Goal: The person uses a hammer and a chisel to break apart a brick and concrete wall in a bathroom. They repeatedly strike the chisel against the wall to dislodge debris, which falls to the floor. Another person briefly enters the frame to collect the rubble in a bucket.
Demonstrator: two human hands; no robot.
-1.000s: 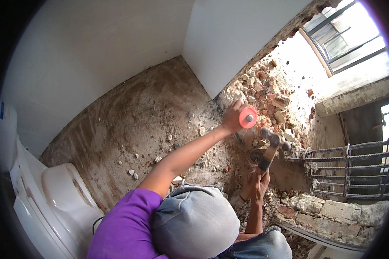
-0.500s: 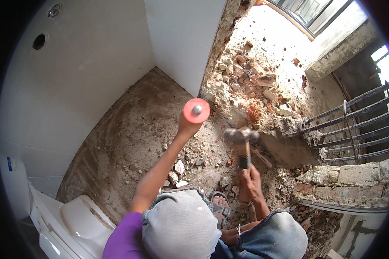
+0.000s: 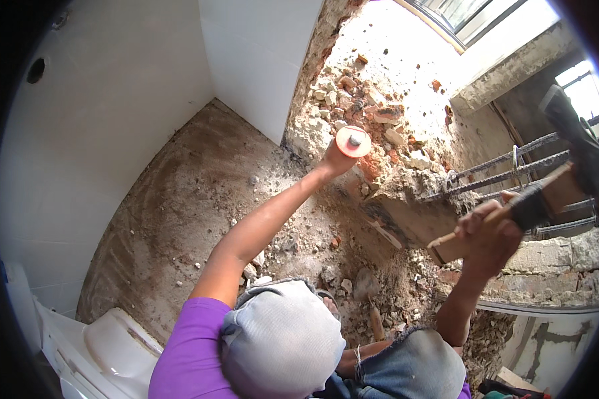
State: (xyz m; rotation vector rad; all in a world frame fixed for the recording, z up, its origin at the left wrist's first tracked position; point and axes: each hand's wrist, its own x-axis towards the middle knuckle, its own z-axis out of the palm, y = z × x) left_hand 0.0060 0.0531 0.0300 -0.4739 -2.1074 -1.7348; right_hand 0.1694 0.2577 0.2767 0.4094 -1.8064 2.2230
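My left hand (image 3: 339, 161) is closed round a chisel (image 3: 354, 141) with a round red hand guard, seen end-on with its grey struck end toward me. The chisel stands over the broken brick and concrete edge beside the white wall panel; its tip is hidden below the guard and hand. My right hand (image 3: 491, 234) grips the wooden handle of a hammer (image 3: 572, 126), raised at the right with its dark head in front of the rebar. Black wrapping covers the handle near the head.
Exposed rebar (image 3: 499, 171) juts out at the right above a broken brick ledge (image 3: 539, 263). Rubble (image 3: 379, 113) lies on the sunlit part beyond. A white toilet (image 3: 116, 342) stands at lower left. A wooden-handled tool (image 3: 377, 324) lies among debris by my foot.
The hammer has swung up and right, from low near the middle to high at the right. My left hand has carried the chisel right and slightly farther away, onto the broken edge.
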